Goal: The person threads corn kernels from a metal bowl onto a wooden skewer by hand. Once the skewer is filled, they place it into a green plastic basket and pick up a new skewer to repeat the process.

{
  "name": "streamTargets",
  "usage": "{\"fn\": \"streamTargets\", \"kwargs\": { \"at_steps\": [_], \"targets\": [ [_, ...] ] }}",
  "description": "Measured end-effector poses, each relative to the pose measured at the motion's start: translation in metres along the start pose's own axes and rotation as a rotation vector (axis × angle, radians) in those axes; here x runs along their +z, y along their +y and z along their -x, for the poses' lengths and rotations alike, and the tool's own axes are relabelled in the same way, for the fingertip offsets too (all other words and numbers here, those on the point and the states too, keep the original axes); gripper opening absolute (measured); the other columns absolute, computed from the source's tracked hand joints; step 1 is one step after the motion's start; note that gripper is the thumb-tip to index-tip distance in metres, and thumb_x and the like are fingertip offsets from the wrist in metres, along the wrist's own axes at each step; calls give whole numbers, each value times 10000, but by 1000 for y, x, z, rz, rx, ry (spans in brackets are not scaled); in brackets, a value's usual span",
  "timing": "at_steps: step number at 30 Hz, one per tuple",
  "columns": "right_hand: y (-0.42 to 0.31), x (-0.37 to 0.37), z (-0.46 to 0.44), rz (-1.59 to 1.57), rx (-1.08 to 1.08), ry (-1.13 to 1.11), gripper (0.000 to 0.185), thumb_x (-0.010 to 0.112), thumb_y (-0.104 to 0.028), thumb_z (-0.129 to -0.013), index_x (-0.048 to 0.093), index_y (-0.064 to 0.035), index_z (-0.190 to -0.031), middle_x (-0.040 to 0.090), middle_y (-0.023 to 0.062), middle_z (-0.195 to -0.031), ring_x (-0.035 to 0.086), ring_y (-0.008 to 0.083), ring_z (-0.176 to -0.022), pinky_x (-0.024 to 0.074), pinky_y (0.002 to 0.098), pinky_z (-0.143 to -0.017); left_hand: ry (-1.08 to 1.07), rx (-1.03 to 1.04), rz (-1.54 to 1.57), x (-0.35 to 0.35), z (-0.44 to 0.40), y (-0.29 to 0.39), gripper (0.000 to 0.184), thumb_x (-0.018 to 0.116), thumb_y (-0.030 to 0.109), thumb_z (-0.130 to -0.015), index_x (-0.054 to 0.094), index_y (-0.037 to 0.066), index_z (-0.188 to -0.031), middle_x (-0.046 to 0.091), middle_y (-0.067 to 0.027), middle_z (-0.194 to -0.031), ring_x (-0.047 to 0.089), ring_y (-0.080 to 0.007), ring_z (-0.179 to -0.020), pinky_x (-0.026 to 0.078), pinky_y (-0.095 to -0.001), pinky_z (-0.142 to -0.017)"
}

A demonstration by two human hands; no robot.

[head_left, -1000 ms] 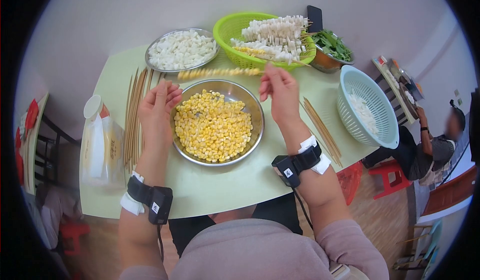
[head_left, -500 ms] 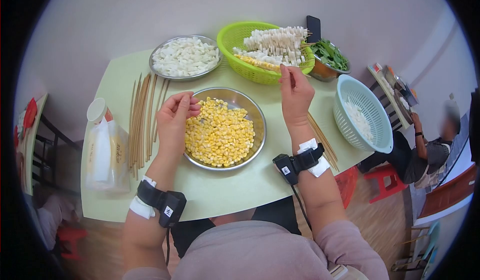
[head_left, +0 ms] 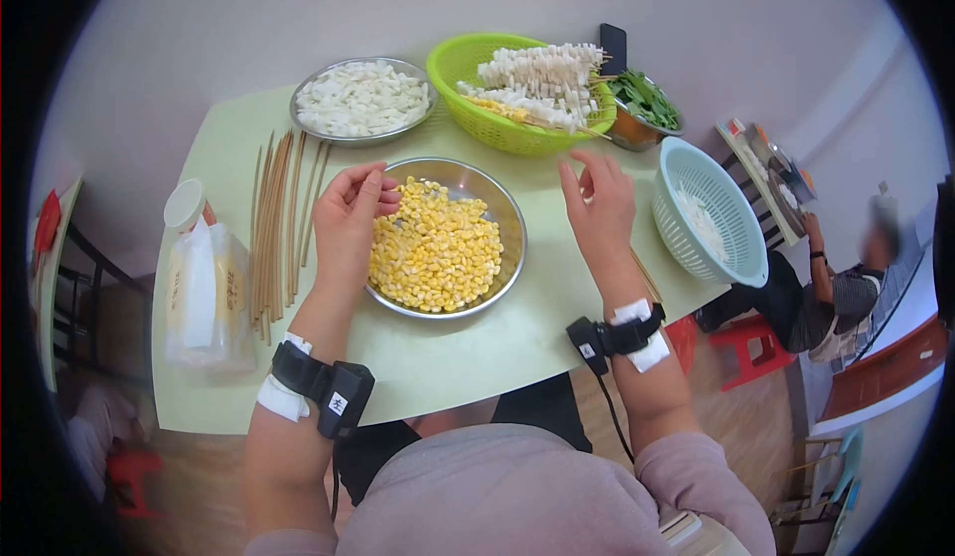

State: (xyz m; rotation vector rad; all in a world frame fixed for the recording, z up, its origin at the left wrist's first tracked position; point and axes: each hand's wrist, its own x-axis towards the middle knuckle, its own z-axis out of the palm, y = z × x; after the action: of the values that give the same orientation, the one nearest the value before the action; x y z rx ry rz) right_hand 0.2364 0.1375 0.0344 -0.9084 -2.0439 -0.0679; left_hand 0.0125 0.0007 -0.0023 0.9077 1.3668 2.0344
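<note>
My left hand [head_left: 346,220] hovers over the left rim of a steel bowl [head_left: 510,258] full of yellow corn kernels [head_left: 438,258]. Its thumb and fingers are pressed together; whatever they may pinch is too small to make out. To the right of the bowl, my right hand [head_left: 603,208] is raised with thumb and fingers apart and holds nothing. Ahead of it stands a green basket [head_left: 453,64]. A corn skewer [head_left: 517,112] lies at the basket's front, its bare stick end sticking out over the rim, beside several skewers of white pieces [head_left: 542,74].
Bamboo skewers [head_left: 277,228] lie at left near a tissue pack [head_left: 204,297] and a paper cup [head_left: 185,206]. White pieces fill a steel plate [head_left: 363,98]. A blue colander [head_left: 736,208], greens [head_left: 645,98] and a phone [head_left: 614,49] stand right. Another person [head_left: 846,287] sits farther right.
My right hand has let go of the corn skewer at the basket, opened, and drawn back toward me. My left hand has stayed by the corn bowl. The view has shifted slightly.
</note>
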Motion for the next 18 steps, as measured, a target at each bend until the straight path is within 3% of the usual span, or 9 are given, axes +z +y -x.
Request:
{"fn": "streamTargets", "kwargs": {
  "at_steps": [3,8,10,13,18],
  "targets": [
    [20,-23,32,20,28,-25,154,620,-193,-773,605,-84,-880,524,50,-733,490,203,-632,388,325,-634,16,6,-4,2,0,0,213,524,121,-877,551,-29,-1027,602,-90,-852,578,-106,-717,494,-208,-646],
    [87,-74,99,164,124,-91,138,606,-170,-769,603,-64,-856,547,82,-786,527,268,-717,404,353,-661,-60,5,-41,1,2,-2,237,540,133,-870,539,-22,-1050,605,-85,-862,578,-108,-716,492,-208,-649],
    [99,-93,124,181,274,-102,143,598,-159,-765,599,-44,-848,551,105,-828,529,304,-775,414,380,-693,-65,7,-77,0,2,-3,269,540,137,-872,525,-15,-1094,589,-84,-929,572,-114,-814,475,-212,-733],
    [115,-107,151,115,225,-83,139,594,-140,-751,591,-35,-843,535,112,-843,513,299,-831,421,387,-747,-71,33,-92,0,3,-3,267,535,119,-872,519,-24,-1096,583,-98,-933,573,-127,-811,485,-218,-734],
    [126,-103,159,31,238,25,101,588,-118,-743,579,-38,-804,524,109,-813,513,293,-826,424,379,-731,-40,-10,-35,-10,-7,-8,281,522,100,-874,498,-23,-1126,568,-99,-972,568,-149,-860,487,-236,-784]
  ]
}}
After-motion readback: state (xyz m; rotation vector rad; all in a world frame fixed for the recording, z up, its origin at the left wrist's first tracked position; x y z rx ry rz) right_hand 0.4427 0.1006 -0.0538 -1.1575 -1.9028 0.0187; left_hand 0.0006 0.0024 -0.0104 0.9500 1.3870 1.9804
